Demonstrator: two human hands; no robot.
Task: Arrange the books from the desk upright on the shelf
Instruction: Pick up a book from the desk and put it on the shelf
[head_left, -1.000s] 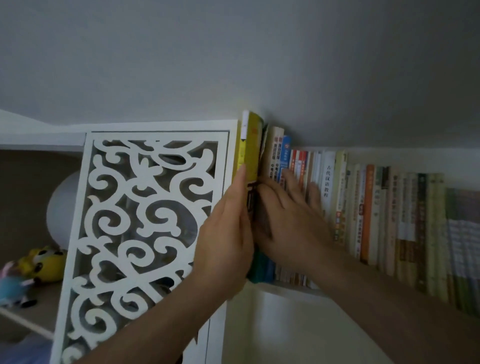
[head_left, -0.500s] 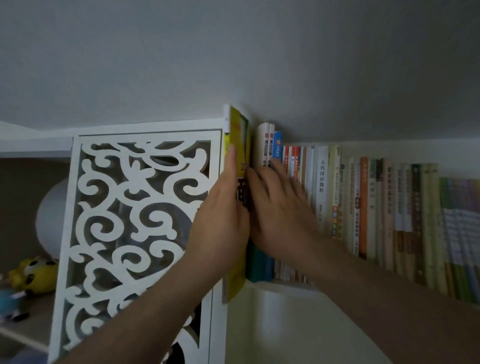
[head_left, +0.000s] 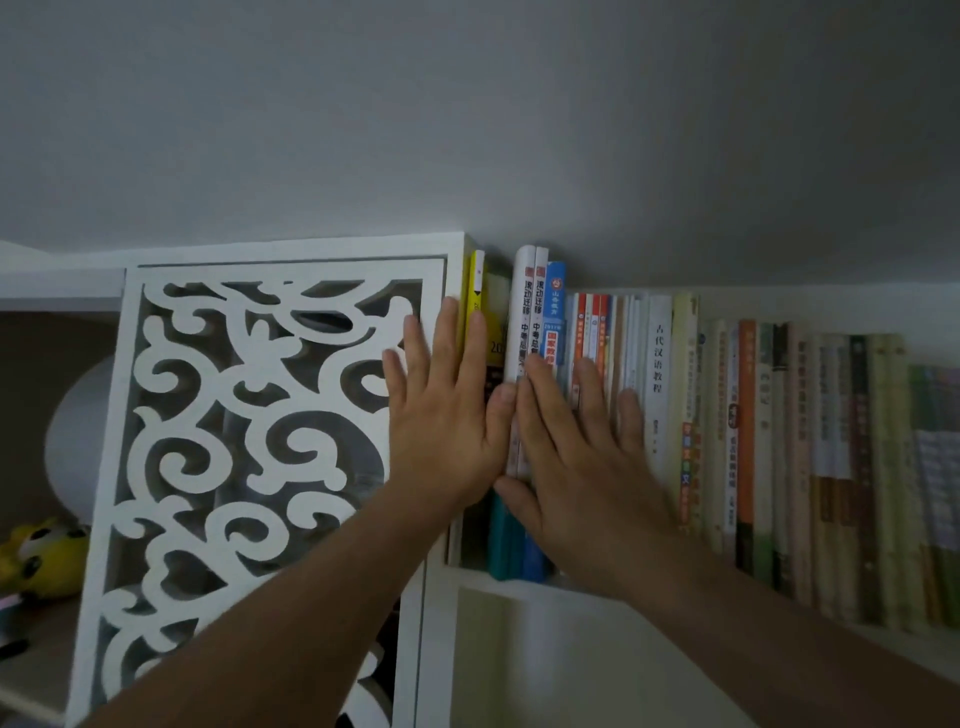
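Now yellow book (head_left: 476, 291) upright, spine out.

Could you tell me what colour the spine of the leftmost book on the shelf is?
Yellow with a white strip: the leftmost book, head view.

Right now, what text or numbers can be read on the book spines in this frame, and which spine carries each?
"古代汉语教程" on the white spine.
"山香教育" and "2017年" on the blue spine.
"中考总复", its end hidden by fingers, on the two tall white spines; the characters above are unclear.
"20", partly hidden, on the yellow book.
All spines further right: too blurred to read.
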